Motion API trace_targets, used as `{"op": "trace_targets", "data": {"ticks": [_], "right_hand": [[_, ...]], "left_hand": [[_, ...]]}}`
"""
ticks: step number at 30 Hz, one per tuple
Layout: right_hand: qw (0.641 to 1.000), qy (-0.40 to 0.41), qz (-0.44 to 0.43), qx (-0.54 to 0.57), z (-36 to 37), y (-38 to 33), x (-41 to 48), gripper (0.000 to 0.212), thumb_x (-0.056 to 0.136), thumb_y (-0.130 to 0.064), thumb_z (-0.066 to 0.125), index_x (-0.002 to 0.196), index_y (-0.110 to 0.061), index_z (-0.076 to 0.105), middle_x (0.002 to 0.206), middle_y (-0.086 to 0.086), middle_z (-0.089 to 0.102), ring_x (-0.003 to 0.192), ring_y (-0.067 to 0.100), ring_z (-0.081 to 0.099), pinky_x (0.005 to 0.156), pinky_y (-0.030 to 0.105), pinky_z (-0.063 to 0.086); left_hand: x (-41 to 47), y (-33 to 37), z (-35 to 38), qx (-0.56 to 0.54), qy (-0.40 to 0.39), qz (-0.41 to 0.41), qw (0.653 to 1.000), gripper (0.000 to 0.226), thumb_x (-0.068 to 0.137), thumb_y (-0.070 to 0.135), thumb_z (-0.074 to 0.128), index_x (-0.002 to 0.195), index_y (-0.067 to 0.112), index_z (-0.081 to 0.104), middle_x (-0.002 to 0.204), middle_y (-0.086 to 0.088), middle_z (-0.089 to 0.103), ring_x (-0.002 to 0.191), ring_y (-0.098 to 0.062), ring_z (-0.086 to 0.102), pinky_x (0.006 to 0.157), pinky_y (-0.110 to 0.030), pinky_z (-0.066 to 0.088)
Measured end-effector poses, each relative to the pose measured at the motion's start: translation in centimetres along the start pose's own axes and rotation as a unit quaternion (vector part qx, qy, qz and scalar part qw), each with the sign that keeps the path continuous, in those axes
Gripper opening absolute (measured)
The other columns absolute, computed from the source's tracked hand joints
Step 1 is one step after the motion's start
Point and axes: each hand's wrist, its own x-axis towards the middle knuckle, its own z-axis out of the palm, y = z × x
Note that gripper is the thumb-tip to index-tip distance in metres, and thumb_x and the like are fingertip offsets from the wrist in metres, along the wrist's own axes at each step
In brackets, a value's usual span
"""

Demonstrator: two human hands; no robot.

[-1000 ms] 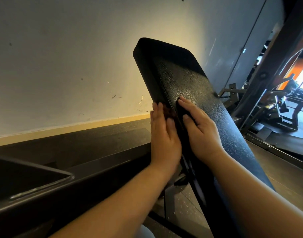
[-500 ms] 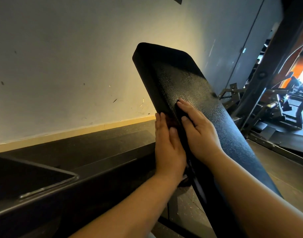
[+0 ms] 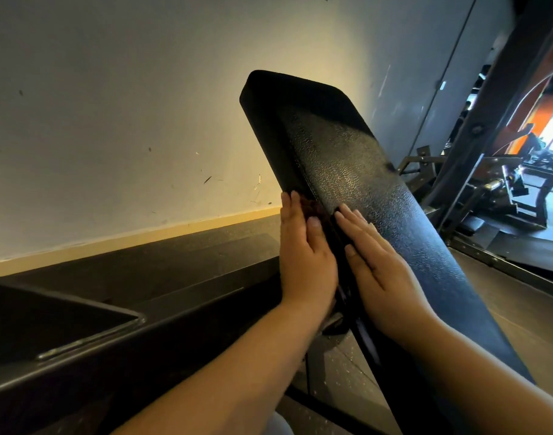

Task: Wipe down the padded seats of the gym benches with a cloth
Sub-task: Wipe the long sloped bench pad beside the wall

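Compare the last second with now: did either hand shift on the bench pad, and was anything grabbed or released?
Barely any change. Both hands stay flat with straight fingers: the left hand on the dark cloth at the pad's side edge, the right hand on the bench pad top. Nothing was gripped or released; only the camera view shifted slightly.

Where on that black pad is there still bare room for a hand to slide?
The upper stretch of the bench pad, from the fingertips up to its rounded top end, is bare. The top face right of the right hand is also free. It is crowded at the left edge, where the left hand presses a dark cloth.
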Motion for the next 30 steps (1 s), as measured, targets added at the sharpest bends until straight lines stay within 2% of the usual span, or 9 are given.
{"op": "trace_targets", "data": {"ticks": [4, 7, 10, 12, 16, 21, 26, 30], "right_hand": [[0.999, 0.025, 0.006, 0.020, 0.4, 0.1, 0.0, 0.047, 0.105, -0.017, 0.047, 0.149, -0.034, 0.044, 0.156, -0.024, 0.034, 0.146, -0.008, 0.021, 0.124, 0.038, 0.024], [0.999, 0.026, 0.008, 0.020, 0.4, 0.2, -0.2, 0.047, 0.105, -0.014, 0.047, 0.148, -0.032, 0.045, 0.155, -0.024, 0.035, 0.145, -0.009, 0.022, 0.124, 0.039, 0.024], [0.999, 0.027, 0.010, 0.027, 0.4, 0.1, -0.3, 0.047, 0.104, -0.012, 0.047, 0.148, -0.031, 0.046, 0.155, -0.024, 0.036, 0.145, -0.010, 0.022, 0.124, 0.037, 0.023], [0.999, 0.031, 0.009, 0.031, 0.4, 0.0, -0.3, 0.047, 0.104, -0.012, 0.048, 0.148, -0.030, 0.047, 0.155, -0.024, 0.036, 0.145, -0.009, 0.022, 0.124, 0.036, 0.023], [0.999, 0.033, 0.014, 0.032, 0.3, 0.2, -0.4, 0.047, 0.104, -0.013, 0.047, 0.148, -0.030, 0.047, 0.154, -0.024, 0.037, 0.145, -0.008, 0.023, 0.123, 0.036, 0.024], [0.998, 0.037, 0.019, 0.039, 0.5, 0.2, -0.5, 0.048, 0.104, -0.009, 0.047, 0.147, -0.031, 0.048, 0.154, -0.024, 0.038, 0.145, -0.008, 0.024, 0.123, 0.037, 0.025], [0.998, 0.040, 0.016, 0.055, 0.5, 0.3, -0.4, 0.048, 0.103, -0.007, 0.047, 0.146, -0.028, 0.050, 0.154, -0.021, 0.040, 0.145, -0.007, 0.026, 0.123, 0.035, 0.024], [0.996, 0.049, 0.021, 0.077, 0.6, 0.8, -0.4, 0.050, 0.100, -0.001, 0.048, 0.143, -0.024, 0.054, 0.151, -0.018, 0.045, 0.144, -0.005, 0.030, 0.123, 0.033, 0.026]], "left_hand": [[-3.6, -1.2, 1.5, -0.036, 0.015, 0.036, 0.999, 0.050, 0.108, 0.030, 0.030, 0.146, 0.055, 0.010, 0.165, 0.019, 0.007, 0.151, 0.000, 0.007, 0.124, -0.040, 0.019], [-7.5, -2.6, 2.2, -0.038, -0.006, 0.053, 0.998, 0.050, 0.107, 0.036, 0.026, 0.151, 0.053, 0.008, 0.163, 0.028, 0.000, 0.152, -0.001, 0.004, 0.123, -0.045, 0.020], [-6.6, -2.8, 2.3, -0.037, 0.009, 0.060, 0.997, 0.051, 0.106, 0.029, 0.028, 0.155, 0.037, 0.016, 0.165, 0.022, 0.004, 0.152, -0.002, 0.005, 0.124, -0.045, 0.020], [-4.7, -2.5, 2.0, -0.040, 0.023, 0.049, 0.998, 0.051, 0.105, 0.026, 0.030, 0.155, 0.033, 0.019, 0.166, 0.016, 0.010, 0.152, -0.003, 0.008, 0.124, -0.045, 0.020], [-3.4, -2.4, 1.8, -0.042, 0.027, 0.042, 0.998, 0.052, 0.106, 0.025, 0.032, 0.154, 0.037, 0.017, 0.166, 0.014, 0.012, 0.152, -0.004, 0.010, 0.123, -0.045, 0.021], [-8.3, -2.0, 2.3, -0.019, -0.020, 0.035, 0.999, 0.050, 0.106, 0.038, 0.024, 0.153, 0.044, 0.009, 0.162, 0.031, -0.003, 0.150, 0.004, -0.007, 0.125, -0.044, 0.010], [-3.8, -1.3, 1.9, -0.038, 0.023, 0.023, 0.999, 0.051, 0.106, 0.026, 0.031, 0.156, 0.031, 0.020, 0.165, 0.018, 0.007, 0.151, 0.000, -0.002, 0.126, -0.041, 0.010], [-2.4, -0.8, 1.8, -0.033, 0.017, 0.018, 0.999, 0.051, 0.108, 0.021, 0.032, 0.156, 0.032, 0.016, 0.164, 0.018, 0.006, 0.151, -0.001, -0.002, 0.126, -0.039, 0.009]]}}
